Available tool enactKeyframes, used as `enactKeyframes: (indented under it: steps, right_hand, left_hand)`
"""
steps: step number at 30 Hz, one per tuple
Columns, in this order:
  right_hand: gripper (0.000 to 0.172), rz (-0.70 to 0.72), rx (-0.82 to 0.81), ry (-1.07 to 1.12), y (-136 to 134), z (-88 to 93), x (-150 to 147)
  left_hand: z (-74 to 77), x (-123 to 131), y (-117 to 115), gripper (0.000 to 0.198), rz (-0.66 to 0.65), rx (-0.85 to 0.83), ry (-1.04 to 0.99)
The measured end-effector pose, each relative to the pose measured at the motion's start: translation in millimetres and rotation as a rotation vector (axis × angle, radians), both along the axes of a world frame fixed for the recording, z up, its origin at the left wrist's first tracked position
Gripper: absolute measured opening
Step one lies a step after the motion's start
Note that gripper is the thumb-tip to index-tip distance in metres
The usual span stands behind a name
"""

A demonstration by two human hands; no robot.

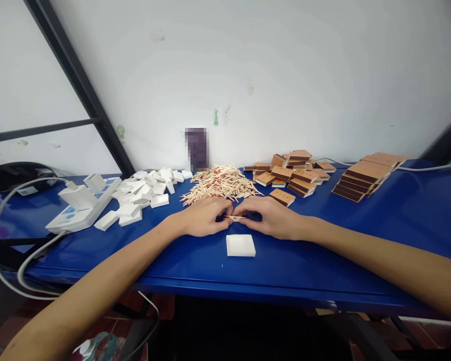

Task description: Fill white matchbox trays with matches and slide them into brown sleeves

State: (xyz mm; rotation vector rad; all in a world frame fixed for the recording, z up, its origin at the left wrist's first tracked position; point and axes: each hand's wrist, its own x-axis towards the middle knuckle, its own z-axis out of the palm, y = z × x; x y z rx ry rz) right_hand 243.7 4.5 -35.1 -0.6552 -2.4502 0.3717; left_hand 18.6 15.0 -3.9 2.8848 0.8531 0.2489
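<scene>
Both hands meet at the front of a heap of red-tipped matches (pixel 223 183). Between their fingertips is a small bunch of matches (pixel 235 218). My left hand (pixel 206 216) pinches its left end, with thumb and fingers closed. The right end is pinched the same way by my right hand (pixel 268 216). Just below the hands, a white box tray (pixel 241 245) lies on the blue table (pixel 195 260).
White trays (pixel 141 193) are heaped at the left beside a power strip (pixel 84 205) with cables. Brown matchboxes (pixel 281 173) lie piled right of the matches, and a stack (pixel 368 175) leans further right. A dark pixelated object (pixel 197 148) stands against the wall.
</scene>
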Motion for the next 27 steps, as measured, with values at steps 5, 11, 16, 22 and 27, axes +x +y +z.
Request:
enactKeyframes:
  steps: [5, 11, 16, 22, 27]
  right_hand:
    - [0.013, -0.043, -0.037, 0.016, -1.3, 0.7, -0.6]
    - [0.013, -0.093, -0.078, 0.067, -3.1, -1.4, -2.1]
    - [0.014, -0.108, -0.090, 0.096, -3.9, -1.8, -4.4]
    - [0.013, -0.115, -0.039, 0.044, -2.2, -1.6, -3.6]
    - [0.012, -0.122, 0.046, 0.012, -1.9, -3.5, -5.3]
  left_hand:
    - [2.1, -1.5, -2.2, 0.014, -0.034, 0.022, 0.035]
    - [2.3, 4.9, -7.1, 0.015, -0.003, 0.158, 0.182]
    - [4.7, 9.6, -5.5, 0.011, -0.007, 0.194, 0.250]
    - [12.4, 10.1, -7.2, 0.011, -0.028, 0.176, 0.285]
    - [8.9, 10.9, -6.3, 0.012, -0.013, 0.200, 0.311]
